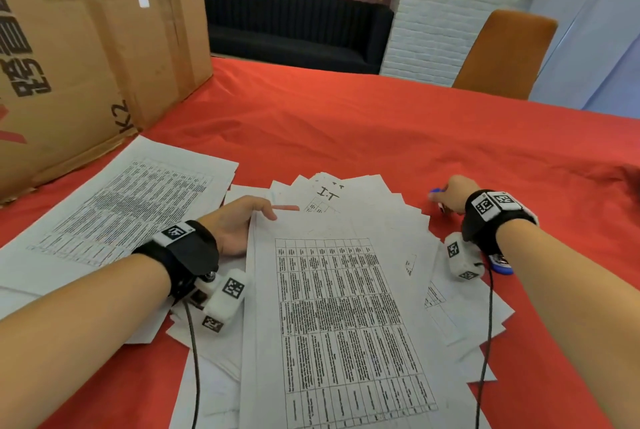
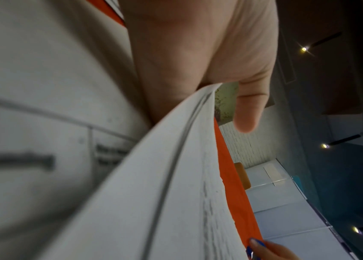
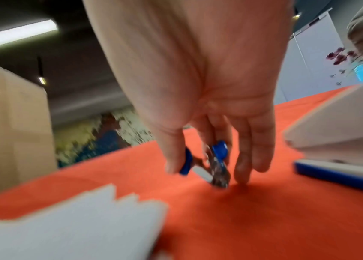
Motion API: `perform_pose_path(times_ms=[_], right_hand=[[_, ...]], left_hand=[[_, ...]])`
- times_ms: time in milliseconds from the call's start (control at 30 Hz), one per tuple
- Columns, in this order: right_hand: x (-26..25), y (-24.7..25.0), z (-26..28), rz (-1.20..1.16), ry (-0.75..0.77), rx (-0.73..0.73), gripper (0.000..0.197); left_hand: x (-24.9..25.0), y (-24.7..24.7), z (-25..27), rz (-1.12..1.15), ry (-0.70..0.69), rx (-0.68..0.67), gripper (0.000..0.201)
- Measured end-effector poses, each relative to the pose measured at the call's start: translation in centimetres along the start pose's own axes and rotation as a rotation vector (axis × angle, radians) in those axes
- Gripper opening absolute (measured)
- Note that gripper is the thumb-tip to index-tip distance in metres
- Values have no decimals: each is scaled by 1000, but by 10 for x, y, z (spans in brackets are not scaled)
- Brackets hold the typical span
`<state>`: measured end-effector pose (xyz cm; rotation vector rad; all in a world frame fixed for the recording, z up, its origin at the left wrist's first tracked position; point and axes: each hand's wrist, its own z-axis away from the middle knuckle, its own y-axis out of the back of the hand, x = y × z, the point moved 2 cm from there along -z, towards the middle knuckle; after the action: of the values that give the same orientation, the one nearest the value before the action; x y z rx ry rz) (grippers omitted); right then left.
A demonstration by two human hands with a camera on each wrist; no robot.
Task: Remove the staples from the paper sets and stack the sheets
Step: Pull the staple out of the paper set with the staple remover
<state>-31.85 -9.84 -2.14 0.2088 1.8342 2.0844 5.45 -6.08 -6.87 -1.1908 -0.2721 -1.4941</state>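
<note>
Your left hand (image 1: 232, 227) pinches the top left corner of the paper set (image 1: 346, 317) lying on the fanned pile at the middle of the red tablecloth (image 1: 381, 123), thumb over and fingers under; keep that corner lifted and steady so the staple, which I cannot make out in these views, is easy to reach. To the right, your right hand (image 1: 450, 193) pinches the blue staple remover (image 3: 211, 163) between thumb and fingers, its metal tip touching the cloth beside the pile, just clear of the stapler (image 3: 340, 158). Settle your grip, then bring its claws squarely under the staple before squeezing, or the sheets may tear.
</note>
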Motion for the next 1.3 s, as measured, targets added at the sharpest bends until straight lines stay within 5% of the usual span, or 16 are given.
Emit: perform_pose_path(times_ms=[100, 233, 400, 1033, 1200, 1300], right_hand=[[-38, 14, 20, -229, 314, 101, 9], [-112, 1, 70, -183, 708, -1, 43], [-152, -30, 99, 150, 931, -70, 37], [-180, -49, 117, 607, 1054, -40, 18], [-180, -49, 123, 626, 1033, -6, 17], [-176, -48, 119, 501, 980, -44, 22]], left_hand=[[0, 4, 0, 42, -2, -37, 56], [-2, 7, -2, 67, -10, -81, 51], [-2, 4, -2, 43, 1, -87, 49], [-1, -3, -1, 27, 42, -84, 54], [-1, -10, -6, -291, 88, 104, 34], [-6, -16, -14, -537, -34, 309, 50]])
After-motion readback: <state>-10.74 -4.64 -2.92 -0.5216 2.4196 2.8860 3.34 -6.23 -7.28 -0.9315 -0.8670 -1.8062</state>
